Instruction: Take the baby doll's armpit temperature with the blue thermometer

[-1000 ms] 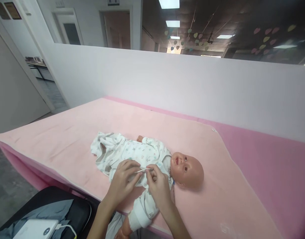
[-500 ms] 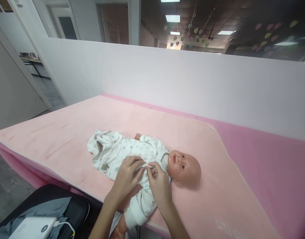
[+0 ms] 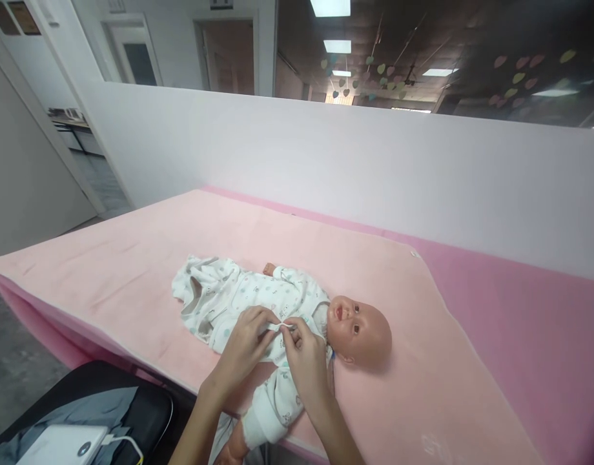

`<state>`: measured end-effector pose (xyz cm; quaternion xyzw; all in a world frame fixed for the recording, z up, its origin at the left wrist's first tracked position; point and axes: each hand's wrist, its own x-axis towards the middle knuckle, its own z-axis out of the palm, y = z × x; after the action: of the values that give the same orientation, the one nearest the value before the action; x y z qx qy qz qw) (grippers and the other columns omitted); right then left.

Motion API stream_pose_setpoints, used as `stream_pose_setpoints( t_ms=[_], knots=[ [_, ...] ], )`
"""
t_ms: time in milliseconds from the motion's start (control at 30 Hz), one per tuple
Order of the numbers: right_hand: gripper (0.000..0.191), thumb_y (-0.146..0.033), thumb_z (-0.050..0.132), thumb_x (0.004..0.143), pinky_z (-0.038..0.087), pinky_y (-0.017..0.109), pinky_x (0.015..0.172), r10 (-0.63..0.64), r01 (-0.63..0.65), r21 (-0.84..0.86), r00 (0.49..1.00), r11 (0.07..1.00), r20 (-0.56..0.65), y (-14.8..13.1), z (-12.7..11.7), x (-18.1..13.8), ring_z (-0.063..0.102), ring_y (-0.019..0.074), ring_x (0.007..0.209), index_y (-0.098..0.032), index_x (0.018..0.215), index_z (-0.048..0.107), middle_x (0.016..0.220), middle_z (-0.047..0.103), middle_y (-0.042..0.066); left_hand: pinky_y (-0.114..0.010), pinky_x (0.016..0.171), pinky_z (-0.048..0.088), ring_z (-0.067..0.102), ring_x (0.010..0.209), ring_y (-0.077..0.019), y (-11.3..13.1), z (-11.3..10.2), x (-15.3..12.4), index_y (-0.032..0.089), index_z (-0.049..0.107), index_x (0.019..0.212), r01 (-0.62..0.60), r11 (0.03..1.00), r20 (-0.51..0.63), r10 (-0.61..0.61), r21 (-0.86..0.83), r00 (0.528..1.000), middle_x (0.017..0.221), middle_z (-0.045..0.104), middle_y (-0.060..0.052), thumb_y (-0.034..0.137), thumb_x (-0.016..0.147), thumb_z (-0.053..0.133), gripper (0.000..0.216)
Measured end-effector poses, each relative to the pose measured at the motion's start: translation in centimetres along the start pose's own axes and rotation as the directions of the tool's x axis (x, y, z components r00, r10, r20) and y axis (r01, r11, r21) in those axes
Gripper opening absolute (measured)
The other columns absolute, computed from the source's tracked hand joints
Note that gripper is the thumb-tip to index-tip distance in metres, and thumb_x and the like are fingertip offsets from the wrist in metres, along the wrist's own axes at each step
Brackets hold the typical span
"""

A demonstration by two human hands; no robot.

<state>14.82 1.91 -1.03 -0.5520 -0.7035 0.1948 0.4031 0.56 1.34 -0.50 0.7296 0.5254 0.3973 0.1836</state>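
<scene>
A baby doll (image 3: 362, 330) lies on its back, head toward the right, dressed in white printed baby clothes (image 3: 263, 289). Over the doll's chest my left hand (image 3: 248, 336) pinches a thin white strip of the garment, which looks like a tie or an edge. My right hand (image 3: 304, 352) pinches the same strip close beside it, the fingertips of both hands nearly meeting. One sleeved doll arm (image 3: 270, 407) points toward me over the table's front edge; the other doll hand (image 3: 268, 268) pokes out at the far side. The garment's lower part lies loose at the left.
A peach mat (image 3: 146, 239) covers a pink-draped table (image 3: 520, 290) against a white half wall (image 3: 326, 155) with glass above. At lower left, a black chair (image 3: 152, 407) holds grey cloth and a white power bank (image 3: 64, 444) with a cable.
Both hands stay at the chest with fingertips still pinching; the white strip between them has shifted slightly. The camera view has tilted up a little.
</scene>
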Motion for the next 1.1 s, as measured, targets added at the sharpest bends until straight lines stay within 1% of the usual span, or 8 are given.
stream_pose_setpoints(
  t_ms=[100,233,433,533,633,767,967,1100],
  knots=[
    [0.022,-0.032,0.045,0.088,0.036,0.020,0.051,-0.037,0.037,-0.005,0.999,0.999,-0.020,0.0,0.1,-0.1,0.059,0.0132,0.055,-0.021,0.089,0.064,0.063,0.065,0.000,-0.033,0.080,0.043,0.054,0.090,-0.0195,-0.4,-0.2,0.0,0.022,0.062,0.087,0.023,0.998,-0.006,-0.023,-0.052,1.000,0.091,0.059,-0.004,0.022,0.085,0.049,0.013],
    [0.026,-0.031,0.041,0.090,0.037,0.020,0.051,-0.098,0.097,-0.019,0.995,0.995,-0.035,0.1,0.4,-0.1,0.059,0.0123,0.055,-0.020,0.090,0.065,0.067,0.067,0.002,-0.032,0.077,0.045,0.057,0.087,-0.0191,-1.3,-0.1,0.1,0.023,0.069,0.086,0.007,0.992,-0.052,-0.014,-0.122,0.999,0.087,0.063,-0.005,0.025,0.083,0.055,0.015],
    [0.026,-0.033,0.043,0.089,0.038,0.019,0.050,-0.077,0.077,0.024,0.997,0.997,-0.027,0.5,0.5,0.0,0.060,0.0124,0.057,-0.020,0.090,0.066,0.069,0.068,0.002,-0.040,0.091,0.043,0.059,0.091,-0.0207,-2.1,-0.3,0.2,0.026,0.073,0.084,-0.019,0.971,-0.036,0.011,-0.239,0.999,0.077,0.066,-0.004,0.030,0.083,0.058,0.016],
    [0.028,-0.036,0.043,0.089,0.040,0.020,0.052,-0.048,0.050,0.042,0.998,0.998,-0.033,0.4,0.6,-0.1,0.060,0.0127,0.057,-0.019,0.092,0.065,0.072,0.069,0.003,-0.039,0.087,0.045,0.058,0.094,-0.0211,-1.6,-1.0,0.3,0.026,0.072,0.090,-0.025,0.966,0.032,0.034,-0.258,0.999,0.085,0.066,-0.005,0.032,0.086,0.053,0.020],
    [0.030,-0.038,0.041,0.089,0.040,0.021,0.053,-0.026,0.028,0.047,0.999,0.999,-0.046,0.2,0.7,-0.2,0.059,0.0125,0.057,-0.019,0.093,0.065,0.073,0.068,0.004,-0.037,0.084,0.046,0.057,0.094,-0.0205,-0.7,-1.4,0.3,0.026,0.067,0.102,-0.017,0.980,0.064,0.030,-0.200,0.998,0.094,0.065,-0.006,0.034,0.089,0.047,0.025],
    [0.032,-0.041,0.042,0.089,0.037,0.020,0.052,0.003,0.000,0.046,0.998,0.999,-0.056,0.1,0.8,-0.1,0.058,0.0124,0.055,-0.019,0.090,0.064,0.066,0.066,0.002,-0.034,0.084,0.044,0.056,0.092,-0.0184,0.0,-1.1,0.2,0.025,0.062,0.104,0.000,0.990,0.035,0.005,-0.142,0.999,0.095,0.064,-0.004,0.033,0.091,0.040,0.027],
    [0.032,-0.041,0.042,0.088,0.035,0.020,0.049,0.023,-0.019,0.066,0.999,0.998,-0.049,0.1,0.8,-0.1,0.054,0.0118,0.051,-0.018,0.090,0.064,0.056,0.060,0.000,-0.032,0.079,0.044,0.056,0.088,-0.0180,0.1,-0.3,0.2,0.023,0.061,0.098,0.030,0.987,-0.042,-0.037,-0.156,0.998,0.091,0.063,-0.004,0.031,0.091,0.040,0.024],
    [0.033,-0.041,0.041,0.089,0.036,0.021,0.047,0.045,-0.032,0.138,0.995,0.990,-0.094,0.0,0.7,-0.2,0.052,0.0117,0.049,-0.017,0.095,0.063,0.055,0.058,-0.001,-0.032,0.077,0.045,0.055,0.089,-0.0186,0.5,0.2,0.7,0.023,0.058,0.099,0.069,0.974,-0.059,-0.083,-0.215,0.995,0.095,0.061,-0.004,0.031,0.089,0.042,0.021]
  ],
)
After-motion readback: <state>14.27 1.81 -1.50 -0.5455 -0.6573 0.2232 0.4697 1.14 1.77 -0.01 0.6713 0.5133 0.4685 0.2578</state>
